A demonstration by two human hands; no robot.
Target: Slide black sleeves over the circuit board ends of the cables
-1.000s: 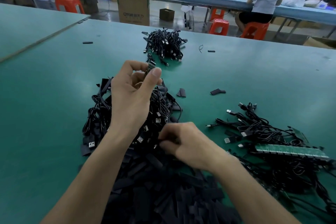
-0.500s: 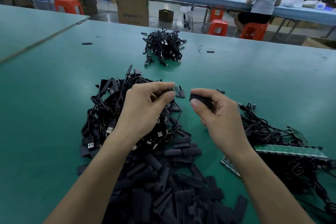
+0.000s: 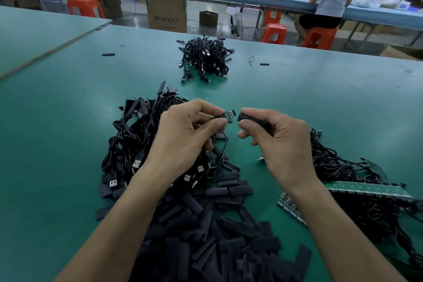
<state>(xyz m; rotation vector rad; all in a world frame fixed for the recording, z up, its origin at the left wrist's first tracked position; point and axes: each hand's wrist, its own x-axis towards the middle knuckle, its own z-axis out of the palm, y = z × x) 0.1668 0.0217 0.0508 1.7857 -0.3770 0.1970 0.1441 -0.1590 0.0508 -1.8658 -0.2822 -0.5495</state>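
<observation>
The right hand (image 3: 281, 144) now pinches a short black tubular sleeve (image 3: 246, 117) between thumb and forefinger, its open mouth turned toward the small green circuit board end (image 3: 229, 114) that sticks out past the left hand (image 3: 183, 142), whose thumb and fingers grip the thin black cable (image 3: 225, 144) just behind the board. Sleeve and board sit just beside each other, not yet touching, held above the middle of the green table (image 3: 57, 144), so the alignment looks nearly done and the sliding itself is not begun. A second ago the right hand was down among the heap of loose black sleeves (image 3: 206, 236) at the near edge while the left held the cable higher. Half a second ago both hands were already level, with a wider gap between sleeve and board; that gap has since narrowed. The tangle of black USB cables (image 3: 137, 135) under the left hand and the bundle of cables (image 3: 204, 58) toward the far edge lie as before
</observation>
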